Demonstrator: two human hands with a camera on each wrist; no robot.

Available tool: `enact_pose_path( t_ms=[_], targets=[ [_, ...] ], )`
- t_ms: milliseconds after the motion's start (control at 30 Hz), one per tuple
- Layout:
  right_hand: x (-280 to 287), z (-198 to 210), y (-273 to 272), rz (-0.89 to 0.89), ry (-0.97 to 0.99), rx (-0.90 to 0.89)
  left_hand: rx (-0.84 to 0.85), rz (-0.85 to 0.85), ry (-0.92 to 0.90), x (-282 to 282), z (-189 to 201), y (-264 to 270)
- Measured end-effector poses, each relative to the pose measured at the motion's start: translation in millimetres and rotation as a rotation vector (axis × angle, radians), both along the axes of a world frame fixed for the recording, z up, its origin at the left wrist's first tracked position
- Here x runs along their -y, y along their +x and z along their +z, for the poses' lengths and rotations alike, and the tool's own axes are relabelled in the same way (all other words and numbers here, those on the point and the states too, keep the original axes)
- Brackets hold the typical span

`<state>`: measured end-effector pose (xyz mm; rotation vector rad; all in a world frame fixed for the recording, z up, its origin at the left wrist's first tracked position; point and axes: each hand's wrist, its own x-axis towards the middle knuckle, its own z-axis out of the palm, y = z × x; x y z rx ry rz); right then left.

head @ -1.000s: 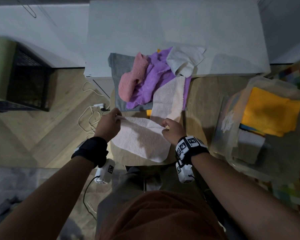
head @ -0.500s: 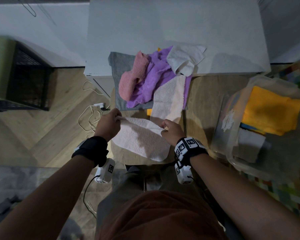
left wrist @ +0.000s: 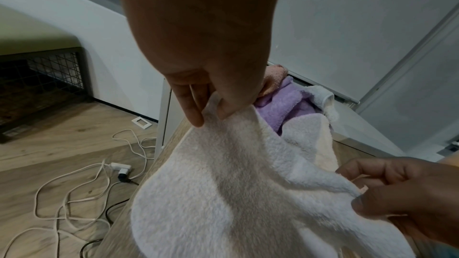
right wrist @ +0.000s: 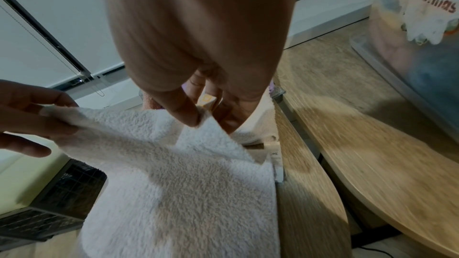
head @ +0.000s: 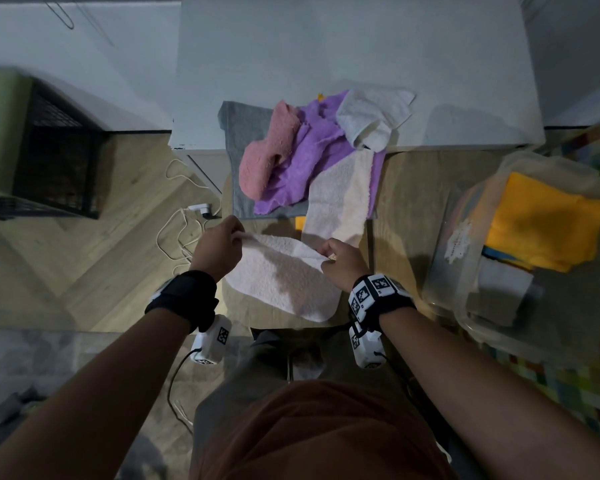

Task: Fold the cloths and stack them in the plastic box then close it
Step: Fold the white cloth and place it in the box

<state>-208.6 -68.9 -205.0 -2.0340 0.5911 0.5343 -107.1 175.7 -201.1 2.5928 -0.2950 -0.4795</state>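
A white fluffy cloth (head: 284, 275) (left wrist: 236, 183) (right wrist: 178, 183) hangs over the near end of a small wooden table (head: 250, 313). My left hand (head: 219, 247) (left wrist: 211, 113) pinches its far left corner. My right hand (head: 340, 263) (right wrist: 201, 119) pinches its far right corner. Behind it lies a pile of cloths: pink (head: 267, 157), purple (head: 312, 157), white (head: 371, 119), cream (head: 340, 199) and grey (head: 243, 123). The clear plastic box (head: 465, 306) stands at the right, lidless, with a folded orange cloth (head: 548, 223) on top inside.
A white table (head: 326, 50) stands behind the pile. A black wire crate (head: 59, 157) sits on the floor at the left. White cables and a plug (head: 187, 223) lie on the wooden floor by the small table. A checkered mat (head: 575, 386) lies under the box.
Both hands have lifted the far edge of the white cloth a little; their grip on its two corners is the same.
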Motion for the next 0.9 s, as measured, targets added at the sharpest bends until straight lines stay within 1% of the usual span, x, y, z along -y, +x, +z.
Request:
enact_pose_path(
  t_ms=[133, 200, 267, 333, 367, 400, 433, 467, 500, 567, 633, 667, 833, 900],
  targets=[
    [0.1, -0.3, -2.6, 0.013, 0.027, 0.016, -0.015, 0.008, -0.007, 0.1, -0.2, -0.5],
    [-0.8, 1.4, -3.6, 0.068, 0.057, 0.021, -0.043, 0.009, 0.001, -1.0, -0.4, 0.3],
    [-3.4, -0.3, -3.9, 0.182, 0.13, -0.057, -0.085, 0.0, 0.037, -3.5, -0.9, 1.1],
    [-8.2, -2.3, -4.6, 0.373, 0.206, -0.251, -0.125, -0.013, 0.089, -6.4, -4.1, -0.2],
    [-10.1, -4.2, -5.1, 0.482, 0.194, -0.334, -0.155, -0.007, 0.122, -7.5, -5.3, -1.6],
    [-11.3, -6.2, -6.0, 0.568, 0.154, -0.381, -0.19, 0.005, 0.151, -9.8, -9.5, -3.5],
    [-12.5, -7.5, -7.4, 0.614, 0.099, -0.396, -0.231, 0.018, 0.186, -12.2, -13.6, -5.7],
    [-13.1, -9.8, -8.8, 0.618, 0.045, -0.387, -0.253, 0.024, 0.201, -14.6, -19.6, -7.6],
    [-13.6, -13.4, -10.5, 0.585, 0.006, -0.37, -0.283, 0.029, 0.226, -15.9, -23.3, -10.2],
    [-13.7, -20.6, -13.3, 0.438, -0.015, -0.34, -0.335, 0.036, 0.276, -16.4, -29.2, -15.6],
    [-12.8, -25.7, -14.1, 0.308, -0.01, -0.327, -0.324, -0.005, 0.324, -12.3, -29.9, -19.7],
    [-11.5, -27.5, -13.6, 0.278, -0.01, -0.329, -0.314, 0.004, 0.311, -11.6, -33.5, -20.3],
    [-2.5, -39.2, -14.6, 0.297, -0.048, -0.311, -0.33, 0.152, 0.165, -8.4, -63.8, -18.3],
    [-0.6, -46.6, -17.4, 0.314, -0.059, -0.329, -0.323, 0.181, 0.178, -4.6, -74.3, -16.6]
  ],
)
